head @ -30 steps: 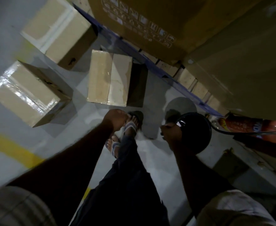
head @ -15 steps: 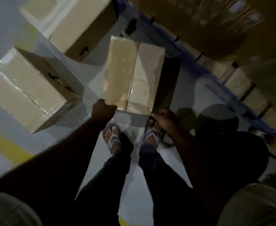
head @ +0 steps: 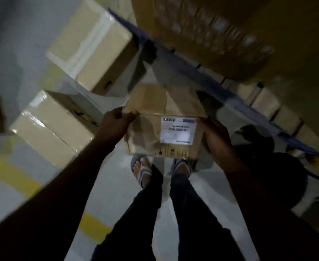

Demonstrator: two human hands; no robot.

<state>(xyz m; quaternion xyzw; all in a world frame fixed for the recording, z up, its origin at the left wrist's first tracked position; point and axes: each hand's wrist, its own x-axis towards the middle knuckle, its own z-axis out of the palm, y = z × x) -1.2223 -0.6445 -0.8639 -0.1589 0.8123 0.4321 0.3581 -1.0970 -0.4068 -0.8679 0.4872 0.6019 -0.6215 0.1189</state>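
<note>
Above the sandalled feet [head: 142, 170], a cardboard box [head: 147, 132] with a white label [head: 177, 131] is held clear of the pale grey floor [head: 202, 187]. The left hand [head: 115, 122] grips its upper left corner with curled fingers. The right hand [head: 218, 134] lies against its right side, but I cannot tell how its fingers sit. Left of the box, a taped carton [head: 51, 129] stands on the floor by a yellow line [head: 21, 178], with another carton [head: 92, 46] behind it. Right of the box, a blue pallet [head: 192, 72] carries big cartons [head: 202, 34].

One brown cardboard box [head: 147, 129], white shipping label [head: 177, 131] on its near face, is held tilted at centre, left hand [head: 115, 123] gripping its near-left corner, right hand [head: 218, 134] against its right side.
</note>
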